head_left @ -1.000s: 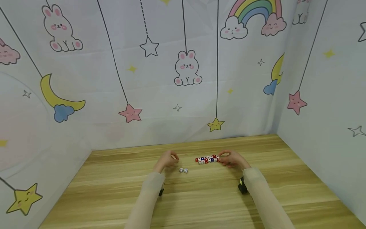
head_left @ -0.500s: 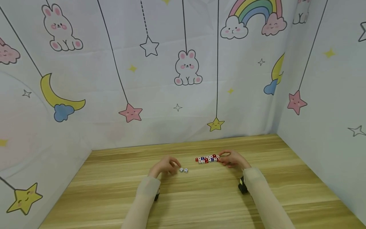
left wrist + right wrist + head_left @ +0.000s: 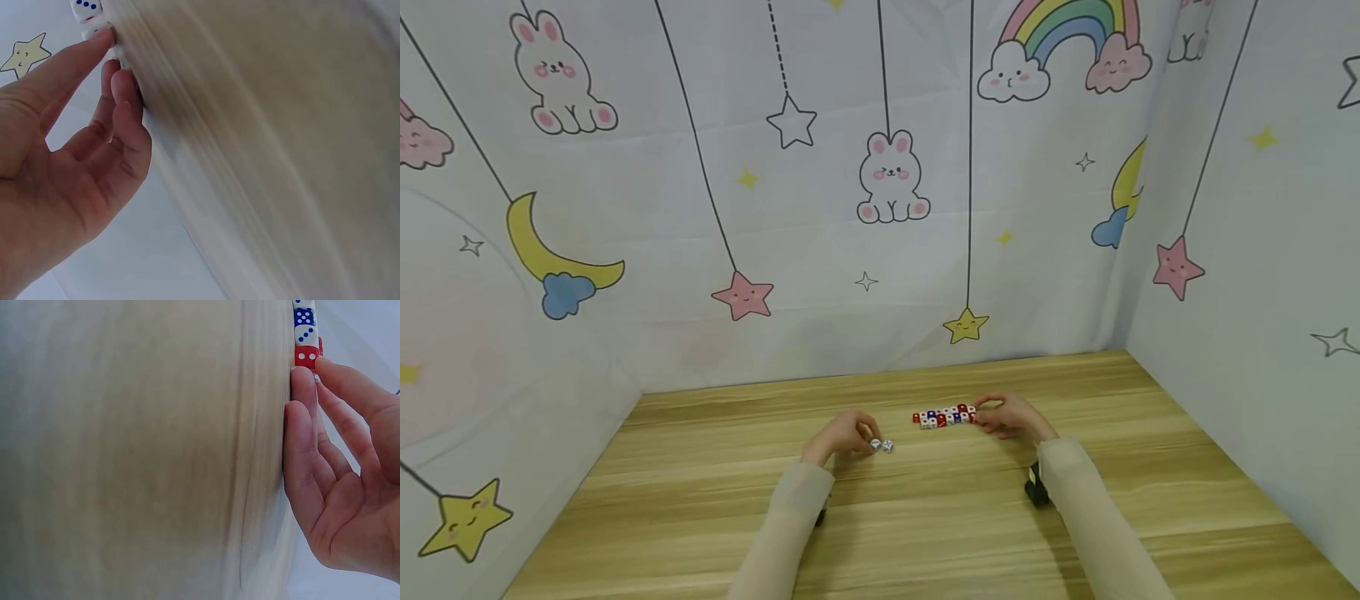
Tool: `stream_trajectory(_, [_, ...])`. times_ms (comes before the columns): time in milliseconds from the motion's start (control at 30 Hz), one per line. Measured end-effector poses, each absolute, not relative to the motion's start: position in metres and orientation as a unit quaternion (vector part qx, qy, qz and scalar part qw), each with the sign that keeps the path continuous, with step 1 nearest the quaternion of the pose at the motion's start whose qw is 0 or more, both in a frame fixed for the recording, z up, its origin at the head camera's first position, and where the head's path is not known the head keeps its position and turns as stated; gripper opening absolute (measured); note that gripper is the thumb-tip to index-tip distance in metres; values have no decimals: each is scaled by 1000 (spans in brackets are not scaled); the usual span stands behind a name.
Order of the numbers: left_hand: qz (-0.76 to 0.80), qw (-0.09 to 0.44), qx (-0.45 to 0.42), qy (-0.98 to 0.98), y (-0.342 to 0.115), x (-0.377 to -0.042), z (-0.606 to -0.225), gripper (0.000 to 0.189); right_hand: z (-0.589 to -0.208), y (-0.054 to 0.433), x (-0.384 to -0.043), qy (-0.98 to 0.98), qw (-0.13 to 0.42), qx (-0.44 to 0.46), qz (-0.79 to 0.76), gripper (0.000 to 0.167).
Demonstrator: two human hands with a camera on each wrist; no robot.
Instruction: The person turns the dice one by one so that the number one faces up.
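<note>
On the wooden table, several red, white and blue dice [image 3: 946, 418] stand packed in a two-row block. To the left and nearer sit two separate white dice: a left die [image 3: 876, 446] and a right die [image 3: 888, 447]. My left hand [image 3: 847, 433] pinches the left one; in the left wrist view the thumb covers much of this white die [image 3: 94, 29], with another spotted die [image 3: 85, 9] beyond it. At the block's right end is my right hand [image 3: 1009, 414]. Its fingertips touch the end red die [image 3: 306, 357] in the right wrist view, next to white and blue dice.
A pale cloth wall [image 3: 820, 250] with printed rabbits and stars rises behind the table [image 3: 925, 517]. Another cloth wall [image 3: 1247, 333] bounds the right side. Black wrist devices [image 3: 1037, 486] hang under the sleeves.
My left hand first moved left and toward me, then right onto the left white die, which it now pinches. The right hand stays at the block's end.
</note>
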State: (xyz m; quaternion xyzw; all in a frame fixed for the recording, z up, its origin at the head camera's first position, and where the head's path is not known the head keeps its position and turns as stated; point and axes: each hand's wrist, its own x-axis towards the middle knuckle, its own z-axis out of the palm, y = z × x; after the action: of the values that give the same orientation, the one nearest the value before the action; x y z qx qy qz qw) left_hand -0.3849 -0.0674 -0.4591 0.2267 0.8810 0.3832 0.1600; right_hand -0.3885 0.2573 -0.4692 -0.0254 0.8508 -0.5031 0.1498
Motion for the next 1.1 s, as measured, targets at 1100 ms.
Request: stream_trajectory(1100, [355,116,222,901,-70,-386,-458,13,-469,258,-390,853,152,-18,-500,38])
